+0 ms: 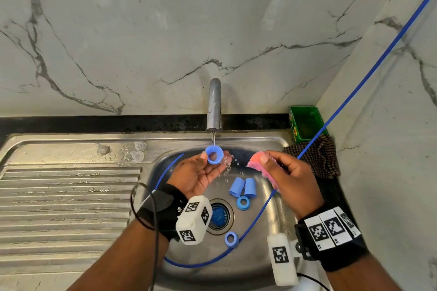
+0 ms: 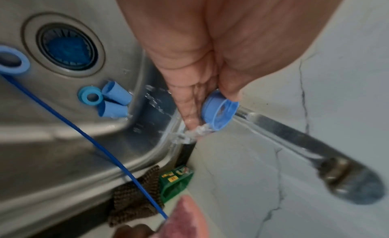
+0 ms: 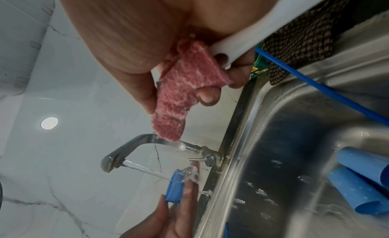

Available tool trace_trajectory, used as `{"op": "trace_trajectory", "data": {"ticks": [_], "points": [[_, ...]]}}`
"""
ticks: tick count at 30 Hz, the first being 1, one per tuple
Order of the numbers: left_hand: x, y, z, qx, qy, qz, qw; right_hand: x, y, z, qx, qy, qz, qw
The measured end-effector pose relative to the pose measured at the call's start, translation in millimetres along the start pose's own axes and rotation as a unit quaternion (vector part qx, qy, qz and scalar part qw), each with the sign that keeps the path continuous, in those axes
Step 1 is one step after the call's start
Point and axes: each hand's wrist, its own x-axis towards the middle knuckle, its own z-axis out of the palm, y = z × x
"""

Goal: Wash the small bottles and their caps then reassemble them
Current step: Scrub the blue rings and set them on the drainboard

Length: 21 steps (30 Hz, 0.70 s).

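Observation:
My left hand pinches a blue cap between thumb and fingers under the running tap; water splashes off the fingers. The same cap shows its open side in the left wrist view, and the cap sits in the stream in the right wrist view. My right hand grips a pink sponge, seen as the folded sponge between thumb and fingers. Two small blue bottles lie side by side in the sink basin. Two more blue caps lie near the drain.
A blue cord runs from the upper right down through the basin. A green box and a brown checked cloth sit at the sink's back right corner. The ribbed draining board lies to the left.

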Motion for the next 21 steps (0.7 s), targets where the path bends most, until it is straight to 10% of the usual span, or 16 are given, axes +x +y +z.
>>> {"op": "trace_trajectory", "data": {"ticks": [14,21], "points": [[-12.9,0.9,11.1,0.061,-0.001,0.036,0.997,2.8,-13.8,17.0,-0.102,-0.010,-0.062,0.993],[-19.0,-6.9,12.4,0.125,-0.001,0.084,0.989,26.0,-2.1,65.2,-0.362,-0.054,-0.192,0.911]]}}
